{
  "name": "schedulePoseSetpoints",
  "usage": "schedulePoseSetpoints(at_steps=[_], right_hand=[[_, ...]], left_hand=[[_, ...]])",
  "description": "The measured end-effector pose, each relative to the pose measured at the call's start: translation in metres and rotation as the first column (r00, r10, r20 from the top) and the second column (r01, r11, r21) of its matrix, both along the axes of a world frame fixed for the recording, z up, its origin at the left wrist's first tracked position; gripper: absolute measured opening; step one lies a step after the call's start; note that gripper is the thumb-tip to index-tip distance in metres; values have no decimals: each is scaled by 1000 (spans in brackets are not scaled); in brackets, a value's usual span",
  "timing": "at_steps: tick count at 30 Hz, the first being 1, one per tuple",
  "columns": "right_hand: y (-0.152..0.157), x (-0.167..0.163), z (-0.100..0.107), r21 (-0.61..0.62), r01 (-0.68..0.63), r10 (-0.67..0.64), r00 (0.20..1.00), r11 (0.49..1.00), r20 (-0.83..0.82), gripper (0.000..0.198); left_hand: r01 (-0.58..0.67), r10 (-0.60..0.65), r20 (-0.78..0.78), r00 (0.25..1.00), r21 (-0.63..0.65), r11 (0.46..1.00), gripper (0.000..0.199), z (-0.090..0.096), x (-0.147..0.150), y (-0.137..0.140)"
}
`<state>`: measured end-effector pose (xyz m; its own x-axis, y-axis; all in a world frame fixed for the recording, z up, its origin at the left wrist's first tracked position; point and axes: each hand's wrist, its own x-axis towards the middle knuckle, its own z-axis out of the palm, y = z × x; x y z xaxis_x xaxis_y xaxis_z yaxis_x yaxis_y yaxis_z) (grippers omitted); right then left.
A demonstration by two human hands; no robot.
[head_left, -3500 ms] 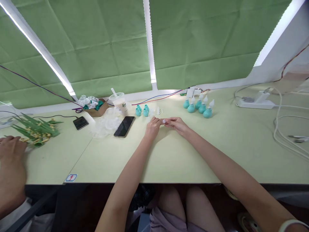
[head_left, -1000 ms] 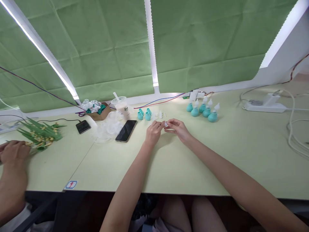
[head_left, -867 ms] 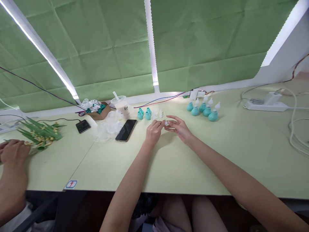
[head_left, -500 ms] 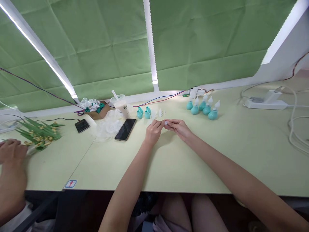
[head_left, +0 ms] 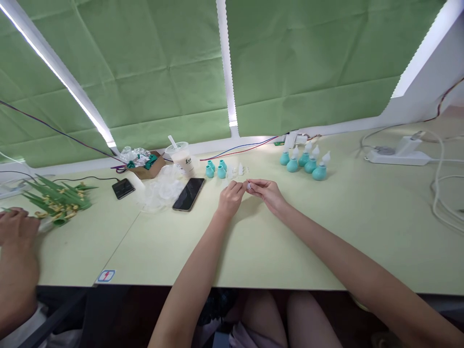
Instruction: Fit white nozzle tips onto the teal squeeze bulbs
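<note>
My right hand (head_left: 267, 193) is closed in a pinch on a small white piece (head_left: 249, 185), whose exact kind is too small to tell. Fingertips of my left hand (head_left: 232, 197) meet it from the other side, also pinched; what they grip is hidden. Just beyond the hands are several small white pieces (head_left: 240, 169) lying on the table. Several open turquoise pots (head_left: 221, 171) stand behind my left hand. Farther right, several round turquoise bases with white pointed tops (head_left: 319, 171) stand in a group.
A black phone (head_left: 189, 194) lies left of my hands, beside clear plastic bags (head_left: 161, 188). Behind are a drink cup (head_left: 183, 159) and a cardboard box (head_left: 154, 166). Another person's hand (head_left: 18, 226) is near green plastic leaves (head_left: 60, 200). A power strip (head_left: 398, 155) sits right.
My hands stay almost in place around the small white piece, with only slight finger movement. The other person's hand at the far left has shifted slightly.
</note>
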<state>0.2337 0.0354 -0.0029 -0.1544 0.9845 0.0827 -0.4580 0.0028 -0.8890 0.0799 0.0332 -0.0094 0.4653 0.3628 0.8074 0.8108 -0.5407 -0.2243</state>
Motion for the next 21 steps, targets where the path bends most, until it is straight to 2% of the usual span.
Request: schedulePoseSetpoints(at_steps=[5, 9, 12, 14, 17, 21], right_hand=[[1, 3, 5, 15, -42, 41, 998, 999, 54, 42], [3, 8, 5, 10, -194, 192, 978, 981, 80, 43], [6, 14, 4, 6, -330, 328, 940, 944, 93, 42], [8, 19, 4, 22, -366, 362, 927, 930, 100, 41], [9, 24, 7, 41, -353, 347, 931, 935, 109, 36], [10, 25, 10, -1, -296, 294, 947, 955, 127, 36]], left_hand=[[0, 8, 182, 983, -42, 999, 24, 3, 7, 0], [29, -25, 310, 950, -7, 1000, 22, 10, 17, -4], [46, -51, 310, 949, 26, 999, 23, 16, 20, -8], [27, -42, 295, 955, 54, 998, 23, 18, 20, -10], [-7, -11, 243, 970, 72, 997, 22, 19, 18, -10], [-15, 7, 144, 990, 57, 998, 26, 15, 16, -8]])
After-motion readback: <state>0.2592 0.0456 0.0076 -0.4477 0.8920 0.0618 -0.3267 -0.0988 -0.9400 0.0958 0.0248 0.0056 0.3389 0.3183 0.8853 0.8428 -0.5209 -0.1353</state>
